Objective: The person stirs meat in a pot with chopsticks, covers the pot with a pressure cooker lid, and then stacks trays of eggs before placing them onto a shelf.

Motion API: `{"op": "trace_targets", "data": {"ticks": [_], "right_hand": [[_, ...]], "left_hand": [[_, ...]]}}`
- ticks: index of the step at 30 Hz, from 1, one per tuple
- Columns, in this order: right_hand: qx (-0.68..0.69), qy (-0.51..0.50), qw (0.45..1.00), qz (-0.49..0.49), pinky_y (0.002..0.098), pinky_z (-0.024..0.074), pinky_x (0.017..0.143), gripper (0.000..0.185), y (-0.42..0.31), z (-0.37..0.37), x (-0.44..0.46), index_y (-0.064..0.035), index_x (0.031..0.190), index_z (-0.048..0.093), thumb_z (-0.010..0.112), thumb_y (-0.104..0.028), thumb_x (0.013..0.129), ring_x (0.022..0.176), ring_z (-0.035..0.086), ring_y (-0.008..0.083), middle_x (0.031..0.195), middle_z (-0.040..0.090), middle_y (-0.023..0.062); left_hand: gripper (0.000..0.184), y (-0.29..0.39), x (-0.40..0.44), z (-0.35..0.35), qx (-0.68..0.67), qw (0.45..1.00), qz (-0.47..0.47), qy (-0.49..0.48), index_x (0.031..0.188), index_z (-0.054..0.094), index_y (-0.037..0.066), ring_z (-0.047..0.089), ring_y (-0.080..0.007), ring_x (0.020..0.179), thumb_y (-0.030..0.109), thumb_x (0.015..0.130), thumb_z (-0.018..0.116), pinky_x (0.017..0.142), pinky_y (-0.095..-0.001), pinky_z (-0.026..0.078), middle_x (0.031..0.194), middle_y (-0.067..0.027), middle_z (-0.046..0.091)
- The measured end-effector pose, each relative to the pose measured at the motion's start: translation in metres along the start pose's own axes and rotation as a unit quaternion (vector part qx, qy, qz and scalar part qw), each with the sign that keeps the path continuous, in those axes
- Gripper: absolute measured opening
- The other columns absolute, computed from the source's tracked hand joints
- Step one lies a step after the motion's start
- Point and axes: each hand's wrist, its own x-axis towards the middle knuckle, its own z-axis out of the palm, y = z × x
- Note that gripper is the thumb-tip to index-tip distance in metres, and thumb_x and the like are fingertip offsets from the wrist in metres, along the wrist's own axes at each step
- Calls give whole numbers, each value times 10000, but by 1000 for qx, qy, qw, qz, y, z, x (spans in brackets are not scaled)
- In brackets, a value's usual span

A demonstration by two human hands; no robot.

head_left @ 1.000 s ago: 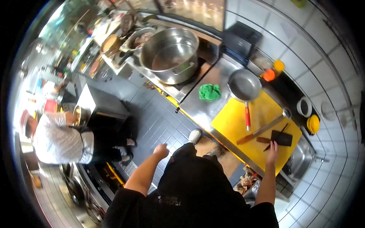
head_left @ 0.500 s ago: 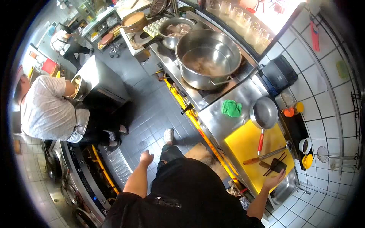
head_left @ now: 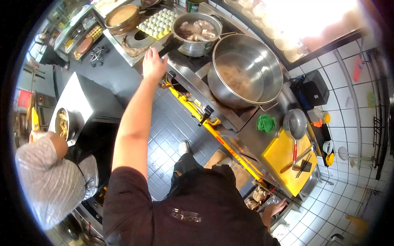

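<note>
My left hand [head_left: 154, 64] is stretched forward at the front edge of the stove, by the dark handle [head_left: 169, 46] beside the pot of meat [head_left: 196, 48]; its fingers look extended, and no grip on the handle shows. To the right stands a large steel pot [head_left: 246, 71] with some brownish liquid. My right hand [head_left: 277, 207] hangs low at the right, fingers apart and holding nothing, below the yellow cutting board [head_left: 276, 154]. On that board lie a red-handled pan [head_left: 294, 124], a wooden-handled tool [head_left: 287, 167] and a dark cleaver [head_left: 305, 166] with thin dark sticks.
A tray of eggs [head_left: 158, 23] and a round wooden steamer [head_left: 122, 18] sit behind the stove front. A green cloth [head_left: 266, 123] lies on the counter. At the left, a co-worker [head_left: 57, 180] is beside a bowl [head_left: 63, 123]. A yellow pipe [head_left: 223, 143] runs along the counter front.
My left hand has moved forward and up to the stove. My right hand has left the cleaver and cutting board and come down. The view has shifted toward the stove.
</note>
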Motion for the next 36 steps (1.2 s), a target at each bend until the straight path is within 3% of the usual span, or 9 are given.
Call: {"op": "trace_targets", "data": {"ticks": [2, 4, 6, 8, 11, 16, 19, 29, 36], "right_hand": [[57, 22, 996, -61, 552, 414, 1098, 682, 16, 7, -32, -56, 1529, 429, 453, 76, 861, 1360, 442, 481, 1522, 408, 290], [-8, -68, 996, -49, 520, 412, 1154, 498, 14, 11, -68, 9, 1467, 460, 548, -161, 1008, 1391, 454, 410, 1549, 432, 232], [87, -264, 960, 40, 454, 421, 1134, 474, -24, -3, -85, 42, 1448, 470, 553, -164, 1029, 1357, 499, 350, 1491, 503, 230], [-58, -371, 904, -206, 481, 383, 1123, 566, -3, 23, -108, 0, 1489, 460, 547, -301, 1017, 1357, 475, 397, 1495, 452, 277], [122, -389, 872, -269, 446, 364, 1152, 564, -30, 55, -132, -9, 1515, 426, 513, -333, 1061, 1406, 445, 337, 1533, 438, 231], [486, -531, 678, 148, 463, 313, 1193, 713, -188, -7, -126, -44, 1584, 335, 443, -531, 1074, 1487, 361, 318, 1619, 346, 199], [496, -521, 671, 182, 459, 305, 1193, 824, -232, 6, -99, -73, 1613, 288, 443, -638, 1033, 1491, 357, 317, 1643, 318, 182], [467, -543, 697, 12, 374, 393, 1123, 634, -286, 3, -36, -52, 1495, 494, 458, -523, 1073, 1354, 512, 245, 1471, 538, 139], [367, -534, 714, -266, 366, 443, 1078, 494, -289, 91, -19, -22, 1350, 621, 527, -413, 1065, 1241, 614, 290, 1305, 664, 190]], "left_hand": [[630, -1, 34, 12, 20, 999, 16, -28, 1342, 523, -13, 554, -410, 1292, 464, 949, 646, 1057, -473, 474, 1341, -262, 596], [583, 1, 53, 20, 19, 982, -35, -186, 1268, 547, 0, 627, -417, 1169, 517, 999, 544, 981, -501, 508, 1211, -259, 662], [570, 3, 62, 25, 33, 963, -63, -261, 1209, 573, 13, 681, -412, 1081, 545, 1033, 469, 931, -513, 533, 1119, -246, 710], [563, 7, 57, 23, 67, 961, -64, -259, 1163, 602, 26, 717, -397, 1027, 548, 1050, 423, 908, -507, 551, 1067, -221, 740], [536, 17, 45, 20, 65, 964, -66, -251, 1145, 622, 34, 733, -381, 986, 528, 1049, 436, 853, -495, 572, 1021, -203, 755], [517, 40, 36, 6, 42, 956, -109, -268, 1158, 636, 33, 719, -384, 1047, 508, 1040, 468, 901, -493, 566, 1073, -214, 747], [519, 45, 36, 5, 42, 952, -124, -277, 1166, 645, 34, 707, -391, 1083, 507, 1037, 476, 921, -494, 559, 1107, -222, 740], [513, 65, 26, 18, 51, 956, -118, -265, 1094, 639, 32, 715, -409, 1019, 526, 1020, 517, 876, -514, 557, 1077, -226, 739], [609, 54, 21, 23, 43, 957, -96, -272, 1190, 591, 31, 679, -452, 1051, 601, 1023, 456, 906, -540, 537, 1069, -256, 722]]}}
